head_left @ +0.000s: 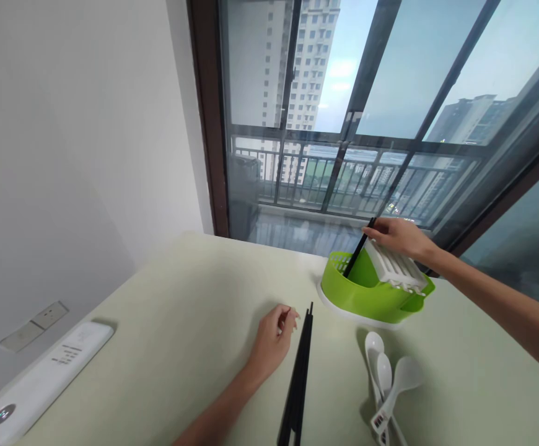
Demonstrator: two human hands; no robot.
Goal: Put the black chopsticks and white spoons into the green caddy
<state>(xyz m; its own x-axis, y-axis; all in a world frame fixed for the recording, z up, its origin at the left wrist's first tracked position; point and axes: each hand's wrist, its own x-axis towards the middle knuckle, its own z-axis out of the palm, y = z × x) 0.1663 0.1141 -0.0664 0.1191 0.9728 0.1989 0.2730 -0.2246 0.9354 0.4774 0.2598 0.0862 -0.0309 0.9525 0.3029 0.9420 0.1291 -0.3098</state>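
One black chopstick (359, 248) stands tilted in the green basket (367, 297), its lower end down inside the basket and its upper end pinched between the fingers of the right hand (397, 236), which is closed around it at the basket's 12 o'clock edge. A white slotted rack (396, 266) leans in the basket just under that hand, at the chopstick's 3 o'clock. The basket sits on a white base on the pale worktop (181, 310), close to the window side.

At the basket's 7 o'clock, a bundle of black chopsticks (297, 384) lies flat on the worktop, running from 12 to 6 o'clock. The left hand (274, 337) rests on the worktop just beside the bundle's upper tips, at their 9 o'clock, fingers loosely curled and holding nothing; whether a fingertip touches the sticks cannot be told.

White spoons (385, 371) lie in a small overlapping group at the basket's 6 o'clock, near the bundle but apart from it. Far off at 8 o'clock, a long white device (46, 381) lies at the worktop's edge along the white wall (65, 155). Behind the basket is a large window (367, 93) with a railing and tall buildings beyond.
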